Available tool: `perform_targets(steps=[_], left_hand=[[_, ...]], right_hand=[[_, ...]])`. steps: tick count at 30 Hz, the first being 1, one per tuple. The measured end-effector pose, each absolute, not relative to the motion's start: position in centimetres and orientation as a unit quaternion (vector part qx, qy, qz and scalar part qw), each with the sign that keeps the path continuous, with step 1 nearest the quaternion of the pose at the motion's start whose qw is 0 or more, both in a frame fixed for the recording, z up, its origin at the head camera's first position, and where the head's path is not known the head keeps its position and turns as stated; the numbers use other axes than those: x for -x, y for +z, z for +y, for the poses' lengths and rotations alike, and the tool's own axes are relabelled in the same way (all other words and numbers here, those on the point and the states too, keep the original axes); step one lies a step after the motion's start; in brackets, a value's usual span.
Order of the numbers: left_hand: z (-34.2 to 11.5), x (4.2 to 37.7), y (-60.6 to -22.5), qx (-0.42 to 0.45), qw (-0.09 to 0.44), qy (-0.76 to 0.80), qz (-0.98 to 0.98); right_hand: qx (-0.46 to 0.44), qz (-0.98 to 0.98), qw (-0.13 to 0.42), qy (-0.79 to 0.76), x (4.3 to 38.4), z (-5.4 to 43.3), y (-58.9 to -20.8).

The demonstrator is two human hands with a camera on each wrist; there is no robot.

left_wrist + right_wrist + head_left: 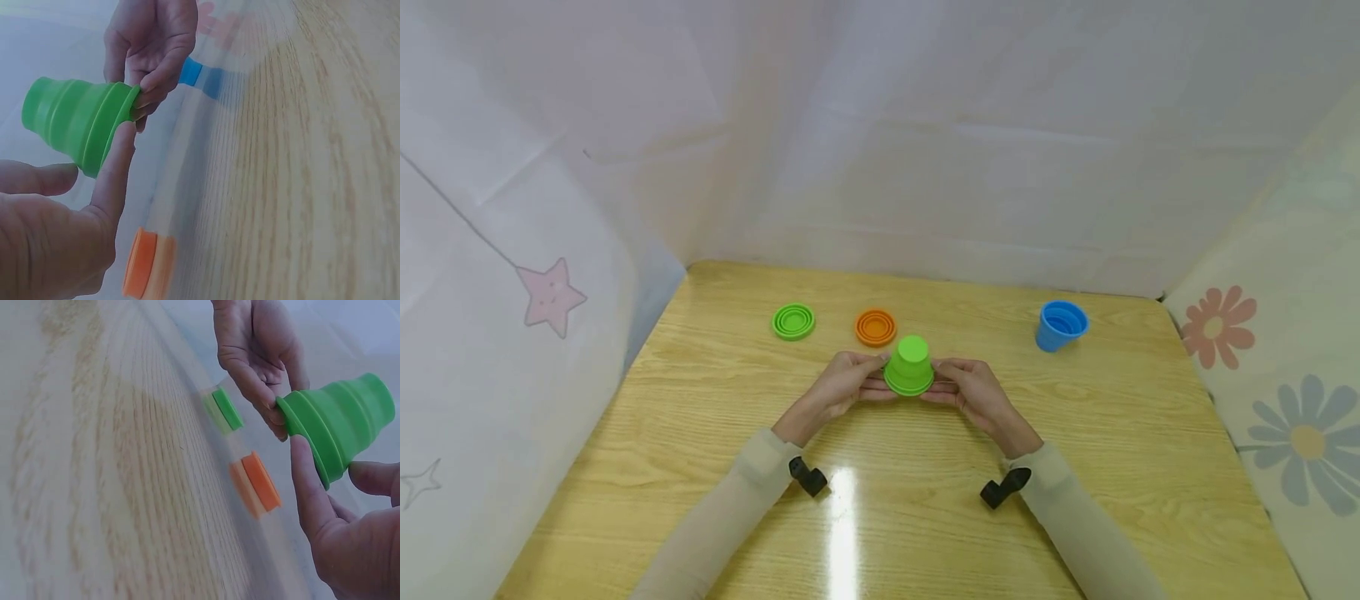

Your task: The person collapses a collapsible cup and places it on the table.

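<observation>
A green collapsible cup [913, 367], drawn out to its full stepped height, is held between both hands above the table. Its narrow base faces up and away, with the wide rim toward the person. My left hand [844, 385] pinches the rim from the left, thumb on the side wall and fingers along the rim. From the right, my right hand [976, 393] grips the same rim in a mirrored way. The ringed wall of the green cup [78, 119] shows in the left wrist view, and again as a green cup [344, 422] in the right wrist view.
Behind the hands, a flattened green cup [793, 322] and a flattened orange cup [876, 327] lie on the wooden table [715, 417]. A blue cup [1062, 325], extended and upright, stands at the back right. White cloth [880, 167] hangs along the back and sides.
</observation>
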State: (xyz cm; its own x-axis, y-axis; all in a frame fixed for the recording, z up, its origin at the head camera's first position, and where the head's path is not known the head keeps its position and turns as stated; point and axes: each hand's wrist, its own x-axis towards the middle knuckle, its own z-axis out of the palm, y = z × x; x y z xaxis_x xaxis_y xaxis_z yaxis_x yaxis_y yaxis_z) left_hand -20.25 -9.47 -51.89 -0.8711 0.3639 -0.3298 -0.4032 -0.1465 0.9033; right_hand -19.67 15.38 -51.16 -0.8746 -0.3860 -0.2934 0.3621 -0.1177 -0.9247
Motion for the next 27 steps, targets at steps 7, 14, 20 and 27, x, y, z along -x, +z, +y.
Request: perform_targets(steps=[7, 14, 20, 27], left_hand=[[-9.41, 20.14, -51.72, 0.014, 0.245, 0.742, 0.625], [-9.06, 20.09, -51.84, 0.014, 0.231, 0.730, 0.643], [-9.03, 20.15, -51.90, 0.010, 0.227, 0.731, 0.644], [-8.89, 20.23, -51.60, 0.012, 0.220, 0.721, 0.657]], right_hand=[[0.002, 0.618, 0.249, -0.746, 19.68, 15.48, -51.29], [-0.004, 0.626, 0.244, -0.741, 19.74, 15.55, -51.42], [-0.018, 0.632, 0.241, -0.736, 19.85, 15.22, -51.45], [-0.025, 0.642, 0.237, -0.728, 19.85, 14.86, -51.42]])
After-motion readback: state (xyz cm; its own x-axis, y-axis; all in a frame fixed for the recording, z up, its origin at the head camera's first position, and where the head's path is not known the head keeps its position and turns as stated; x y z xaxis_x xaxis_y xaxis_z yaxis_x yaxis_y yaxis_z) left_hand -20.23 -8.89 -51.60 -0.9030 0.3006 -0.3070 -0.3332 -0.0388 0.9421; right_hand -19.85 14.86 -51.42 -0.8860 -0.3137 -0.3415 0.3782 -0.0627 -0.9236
